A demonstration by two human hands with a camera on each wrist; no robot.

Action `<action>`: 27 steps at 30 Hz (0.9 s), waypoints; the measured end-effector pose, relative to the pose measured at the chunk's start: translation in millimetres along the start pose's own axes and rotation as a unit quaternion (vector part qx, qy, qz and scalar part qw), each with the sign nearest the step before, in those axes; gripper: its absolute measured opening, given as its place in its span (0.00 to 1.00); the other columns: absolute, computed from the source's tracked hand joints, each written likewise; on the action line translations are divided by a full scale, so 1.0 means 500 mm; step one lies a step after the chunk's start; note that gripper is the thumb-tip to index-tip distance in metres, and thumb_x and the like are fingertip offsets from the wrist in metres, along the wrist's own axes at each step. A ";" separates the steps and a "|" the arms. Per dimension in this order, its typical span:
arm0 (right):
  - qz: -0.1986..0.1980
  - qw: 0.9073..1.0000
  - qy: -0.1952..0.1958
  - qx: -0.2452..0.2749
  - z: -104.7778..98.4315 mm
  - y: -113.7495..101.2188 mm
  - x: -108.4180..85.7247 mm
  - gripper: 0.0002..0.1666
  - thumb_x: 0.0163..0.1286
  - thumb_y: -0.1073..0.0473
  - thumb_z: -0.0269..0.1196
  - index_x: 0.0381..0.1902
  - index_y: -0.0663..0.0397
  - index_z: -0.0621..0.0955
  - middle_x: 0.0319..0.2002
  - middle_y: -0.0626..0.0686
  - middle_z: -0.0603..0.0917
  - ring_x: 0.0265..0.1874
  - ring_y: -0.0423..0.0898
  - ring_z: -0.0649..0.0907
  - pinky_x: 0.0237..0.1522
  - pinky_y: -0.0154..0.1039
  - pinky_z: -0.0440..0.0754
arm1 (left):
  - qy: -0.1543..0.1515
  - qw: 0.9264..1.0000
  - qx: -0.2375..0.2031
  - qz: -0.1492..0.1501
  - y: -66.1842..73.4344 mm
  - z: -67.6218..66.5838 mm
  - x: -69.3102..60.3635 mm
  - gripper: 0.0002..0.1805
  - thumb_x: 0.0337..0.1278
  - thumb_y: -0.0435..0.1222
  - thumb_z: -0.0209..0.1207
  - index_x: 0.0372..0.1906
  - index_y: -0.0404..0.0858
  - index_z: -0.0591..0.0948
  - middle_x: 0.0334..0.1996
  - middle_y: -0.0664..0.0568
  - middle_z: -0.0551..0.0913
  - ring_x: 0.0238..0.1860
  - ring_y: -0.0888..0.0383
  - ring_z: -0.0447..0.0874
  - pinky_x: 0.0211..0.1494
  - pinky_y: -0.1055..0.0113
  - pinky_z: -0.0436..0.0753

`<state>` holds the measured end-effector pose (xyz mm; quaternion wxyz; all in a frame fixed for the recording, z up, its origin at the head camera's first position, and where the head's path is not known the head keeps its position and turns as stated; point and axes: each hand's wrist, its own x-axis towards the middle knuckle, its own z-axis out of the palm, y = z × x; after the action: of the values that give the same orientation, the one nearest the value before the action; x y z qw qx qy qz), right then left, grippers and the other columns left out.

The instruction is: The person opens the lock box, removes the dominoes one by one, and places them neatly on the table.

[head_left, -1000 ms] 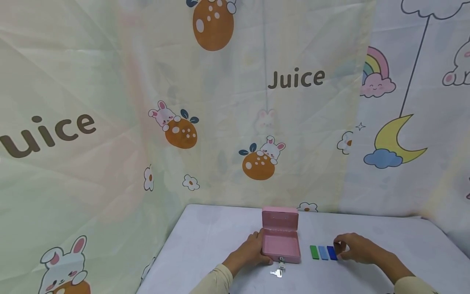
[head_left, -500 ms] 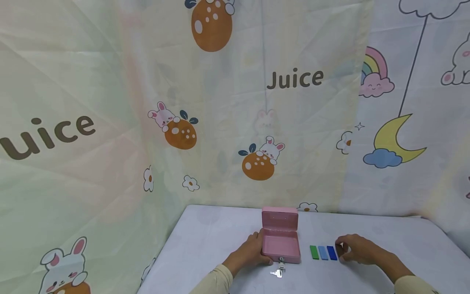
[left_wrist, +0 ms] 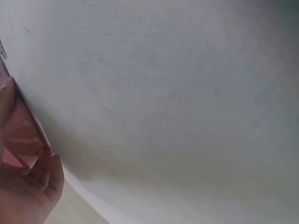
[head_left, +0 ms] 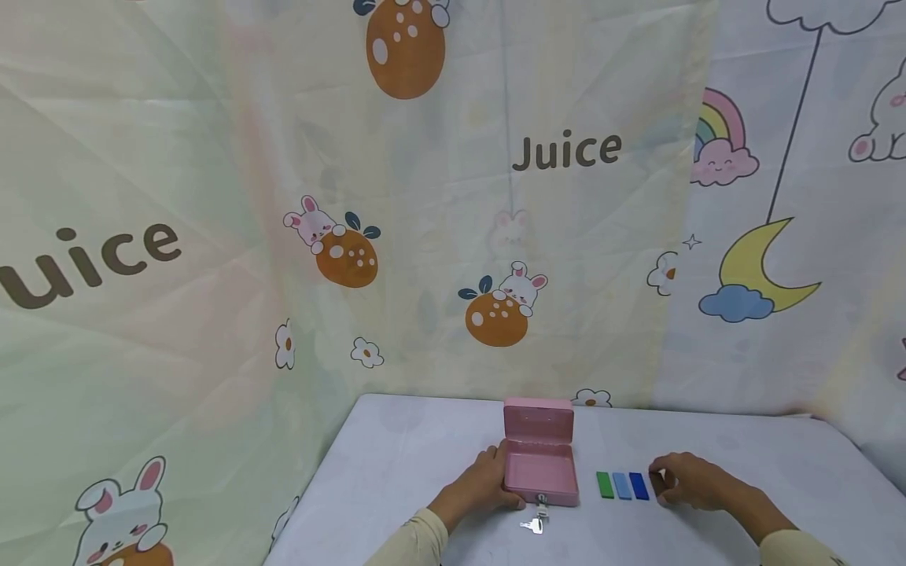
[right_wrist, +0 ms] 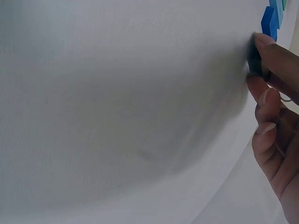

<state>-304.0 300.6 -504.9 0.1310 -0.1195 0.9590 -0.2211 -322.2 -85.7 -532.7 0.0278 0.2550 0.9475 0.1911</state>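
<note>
An open pink cash box (head_left: 542,470) stands on the white table with its lid up. My left hand (head_left: 484,481) grips its left side, thumb near the front corner; the left wrist view shows the fingers against the pink wall (left_wrist: 21,133). To the right of the box, a green block (head_left: 605,485), a light blue block (head_left: 622,486) and a dark blue block (head_left: 639,486) lie in a row. Just right of them my right hand (head_left: 690,481) pinches a small dark block (right_wrist: 254,60) between thumb and forefinger, low at the table, mostly hidden in the head view.
A small key (head_left: 533,526) hangs from the lock (head_left: 542,501) at the front of the box and lies on the table (head_left: 425,440). Printed curtains (head_left: 425,196) stand right behind the table and along its left side.
My right hand has moved slightly right, away from the dark blue block, so a narrow gap shows between them. My left hand and the box have stayed put.
</note>
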 end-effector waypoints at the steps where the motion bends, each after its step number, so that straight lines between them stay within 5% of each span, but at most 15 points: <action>1: 0.001 1.000 -0.001 0.000 0.001 0.002 0.001 0.28 0.55 0.58 0.76 0.52 0.61 0.82 0.34 0.48 0.81 0.38 0.47 0.77 0.47 0.53 0.79 | 0.000 1.000 0.002 -0.001 0.000 0.001 -0.001 0.59 0.42 0.55 0.76 0.77 0.44 0.56 0.51 0.50 0.77 0.51 0.57 0.75 0.61 0.59 0.80; 14: 0.012 1.000 -0.010 0.001 0.005 0.004 -0.001 0.30 0.56 0.56 0.75 0.55 0.62 0.81 0.33 0.49 0.80 0.36 0.47 0.76 0.41 0.49 0.79 | 0.002 1.000 0.004 -0.002 0.006 -0.002 -0.006 0.60 0.43 0.54 0.76 0.78 0.44 0.55 0.53 0.50 0.77 0.52 0.57 0.76 0.62 0.59 0.80; 22: 0.023 1.000 -0.004 0.004 0.002 -0.004 -0.011 0.33 0.60 0.51 0.73 0.59 0.61 0.78 0.33 0.48 0.80 0.34 0.46 0.76 0.37 0.46 0.78 | -0.008 1.000 -0.024 -0.006 -0.004 0.000 -0.001 0.62 0.41 0.54 0.77 0.77 0.45 0.51 0.62 0.48 0.75 0.61 0.53 0.75 0.67 0.55 0.76; 27: 0.023 1.000 -0.005 -0.002 0.008 -0.018 -0.017 0.35 0.66 0.40 0.66 0.61 0.59 0.78 0.34 0.48 0.81 0.33 0.46 0.77 0.35 0.45 0.78 | -0.027 0.999 -0.031 -0.031 -0.020 -0.007 -0.009 0.69 0.39 0.58 0.75 0.80 0.37 0.46 0.70 0.39 0.69 0.70 0.45 0.70 0.70 0.52 0.73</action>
<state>-293.3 293.7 -502.8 0.1404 -0.0992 0.9613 -0.2152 -323.5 -97.3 -533.5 0.0676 0.2295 0.9474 0.2125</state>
